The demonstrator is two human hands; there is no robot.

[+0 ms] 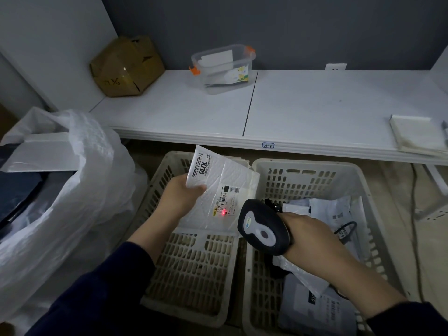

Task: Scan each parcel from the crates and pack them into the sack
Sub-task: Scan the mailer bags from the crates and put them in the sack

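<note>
My left hand [178, 197] grips a white padded parcel [219, 187] by its left edge, holding it above the left crate [191, 270]. My right hand [312, 235] holds a black handheld scanner [263, 226] pointed at the parcel. A red scan dot [223, 212] lies on the parcel's label. The left crate shows a bare slotted floor. The right crate [310, 175] holds several white and grey parcels [322, 309]. The white plastic sack [68, 190] stands open at the left with dark and white items inside.
A white table [303, 110] runs behind the crates, carrying a cardboard box [126, 66], a clear plastic tub with orange clips [223, 66] and a stack of white bags [415, 134] at the right. A cable [415, 214] trails on the floor to the right.
</note>
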